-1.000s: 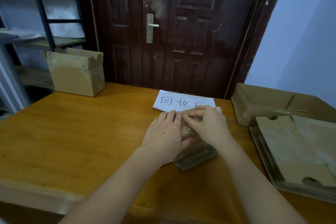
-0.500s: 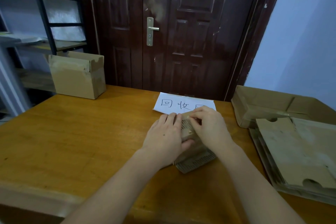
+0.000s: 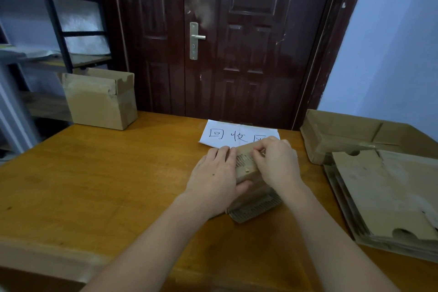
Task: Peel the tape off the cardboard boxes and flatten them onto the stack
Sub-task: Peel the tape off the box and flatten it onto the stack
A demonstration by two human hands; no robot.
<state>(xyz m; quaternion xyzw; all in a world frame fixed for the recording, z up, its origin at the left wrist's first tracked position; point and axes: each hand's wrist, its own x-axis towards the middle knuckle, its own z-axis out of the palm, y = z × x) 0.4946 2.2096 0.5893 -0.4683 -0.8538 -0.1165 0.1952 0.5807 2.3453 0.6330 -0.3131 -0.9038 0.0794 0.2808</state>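
Note:
A small cardboard box (image 3: pixel 246 168) lies at the middle of the wooden table (image 3: pixel 106 185), its corrugated edge toward me. My left hand (image 3: pixel 213 178) grips its left side, thumb under the near edge. My right hand (image 3: pixel 276 161) lies over its top, fingertips pinching at something small on the upper face, which I cannot make out. A stack of flattened cardboard (image 3: pixel 388 199) lies at the right. A taped box (image 3: pixel 102 99) stands at the far left corner.
A white paper sheet (image 3: pixel 227 135) with handwritten characters lies just behind the small box. An opened shallow box (image 3: pixel 350 133) sits at the far right behind the stack. A dark door (image 3: pixel 213 31) stands behind the table, metal shelves (image 3: pixel 54 19) to the left.
Both hands stay on the small box. The right fingertips have shifted slightly left along its top.

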